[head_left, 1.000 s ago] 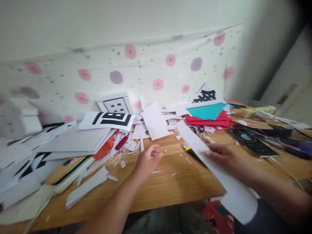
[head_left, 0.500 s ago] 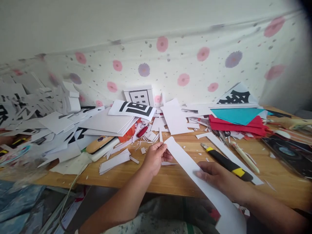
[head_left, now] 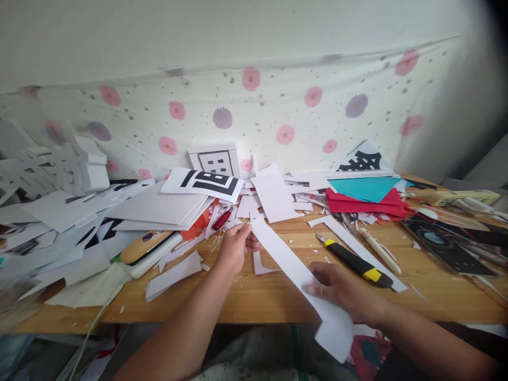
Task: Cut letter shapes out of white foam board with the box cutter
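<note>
A long white paper strip [head_left: 283, 259] stretches slantwise between my two hands, above the front of the wooden table. My left hand [head_left: 237, 244] pinches its far upper end between thumb and fingers. Lower down, my right hand [head_left: 331, 288] grips the strip's edge, thumb on top and fingers behind. Past that grip the wider, notched end [head_left: 335, 336] curls down over the table edge. To the right of the strip lies a black and yellow utility knife [head_left: 355, 259]. A small L-shaped paper scrap [head_left: 262, 263] rests on the table just beneath the strip.
Stacked white sheets [head_left: 159, 203] and a printed sheet [head_left: 202, 182] lie left of centre, near a tan-topped device [head_left: 146, 246]. Red paper [head_left: 365, 203] and turquoise paper [head_left: 363, 188] are stacked back right. A pen [head_left: 381, 250] and a dark phone-like slab [head_left: 442, 246] lie right.
The view has shifted, so the table scene sits further left. My hands still hold the strip at both places; its lower end has swung up and left, showing more of the notched end.
</note>
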A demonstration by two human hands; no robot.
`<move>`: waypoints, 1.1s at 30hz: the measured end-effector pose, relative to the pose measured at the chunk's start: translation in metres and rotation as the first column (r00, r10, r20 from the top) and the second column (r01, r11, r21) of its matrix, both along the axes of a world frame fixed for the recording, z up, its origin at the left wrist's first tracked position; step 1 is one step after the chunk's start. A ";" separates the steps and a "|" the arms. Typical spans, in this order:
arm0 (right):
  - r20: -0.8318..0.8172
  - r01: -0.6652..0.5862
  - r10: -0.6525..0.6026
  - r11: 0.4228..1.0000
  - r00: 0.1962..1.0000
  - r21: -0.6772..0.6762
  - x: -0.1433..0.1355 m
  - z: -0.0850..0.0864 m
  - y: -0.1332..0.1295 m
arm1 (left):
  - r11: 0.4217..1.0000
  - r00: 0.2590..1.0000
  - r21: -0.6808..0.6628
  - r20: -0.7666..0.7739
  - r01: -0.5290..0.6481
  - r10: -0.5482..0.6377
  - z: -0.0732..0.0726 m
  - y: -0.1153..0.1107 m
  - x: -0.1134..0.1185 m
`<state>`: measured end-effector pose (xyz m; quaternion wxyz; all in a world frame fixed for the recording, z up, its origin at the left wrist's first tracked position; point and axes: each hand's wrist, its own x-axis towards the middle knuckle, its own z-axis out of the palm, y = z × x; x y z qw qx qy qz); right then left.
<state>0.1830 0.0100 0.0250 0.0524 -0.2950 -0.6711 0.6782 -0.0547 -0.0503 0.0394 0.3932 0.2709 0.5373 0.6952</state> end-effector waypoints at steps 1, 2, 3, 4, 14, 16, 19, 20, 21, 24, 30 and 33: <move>-0.006 0.008 -0.008 1.000 1.000 0.006 -0.001 0.000 0.003 | 1.000 1.000 0.020 -0.001 -0.007 0.007 0.003 0.008 -0.004; -0.017 0.018 -0.018 1.000 1.000 0.012 -0.002 0.001 0.006 | 0.999 1.000 0.043 0.002 -0.001 0.001 0.006 0.016 -0.006; -0.037 0.037 -0.037 0.999 0.999 0.014 -0.004 0.003 0.009 | 0.998 1.000 0.066 0.008 0.024 -0.024 0.009 0.024 -0.006; -0.062 0.068 -0.068 0.998 0.996 0.011 -0.006 0.004 0.013 | 0.994 0.998 0.082 0.015 0.067 -0.069 0.010 0.031 -0.004; -0.084 0.081 -0.075 0.994 0.994 0.075 -0.029 -0.001 0.050 | 0.949 0.948 -0.057 0.092 0.311 -0.305 -0.029 0.065 0.041; -0.053 0.077 -0.070 0.989 0.996 0.127 -0.028 0.003 0.067 | 0.955 0.958 -0.089 0.087 0.282 -0.275 -0.034 0.063 0.036; -0.061 0.182 -0.173 0.960 0.983 0.211 -0.025 0.009 0.094 | 0.948 0.961 -0.157 0.051 0.276 -0.271 -0.038 0.060 0.032; -0.056 0.197 -0.189 0.950 0.980 0.242 -0.024 0.010 0.101 | 0.936 0.953 -0.182 0.029 0.301 -0.301 -0.039 0.058 0.032; -0.040 0.188 -0.185 0.939 0.982 0.287 -0.023 0.010 0.106 | 0.918 0.939 -0.208 0.004 0.337 -0.344 -0.040 0.056 0.034; 0.072 0.057 -0.115 0.838 0.991 0.543 -0.022 0.007 0.120 | 0.842 0.873 -0.286 -0.038 0.458 -0.487 -0.042 0.053 0.041; 0.250 -0.198 -0.079 0.408 0.965 0.891 -0.056 -0.006 0.157 | 0.849 0.864 -0.268 -0.099 0.455 -0.494 -0.042 0.053 0.039; 0.312 -0.258 -0.122 0.332 0.942 0.907 -0.087 -0.012 0.170 | 0.868 0.879 -0.263 -0.118 0.420 -0.461 -0.041 0.053 0.034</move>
